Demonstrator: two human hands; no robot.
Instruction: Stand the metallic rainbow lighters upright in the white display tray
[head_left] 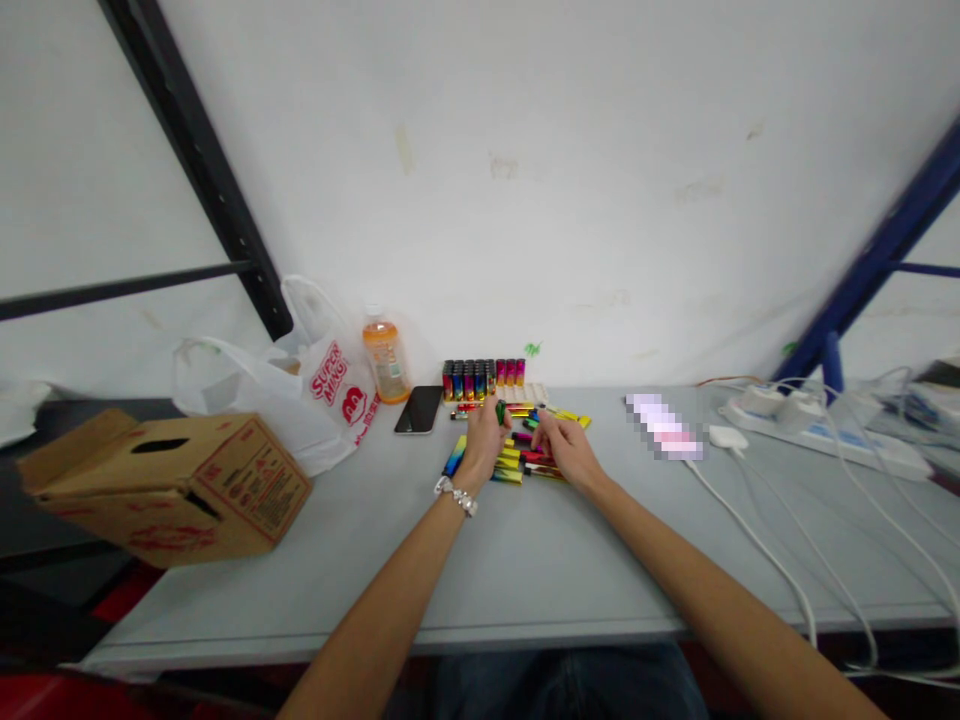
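Note:
My left hand, with a bracelet at its wrist, is closed round a lighter whose green end shows above the fingers. Beside it, my right hand has its fingers pinched together at a green-and-blue lighter, mostly covered by the fingertips. Several bright lighters in yellow, red and blue lie loose under and between both hands. Just behind the hands, more lighters stand upright in rows in a pale tray, which has bare slots at its right end.
At left stand a cardboard box, a white plastic bag and an orange drink bottle. A dark phone lies near the tray. To the right are a lit phone on a cable, a charger and a power strip.

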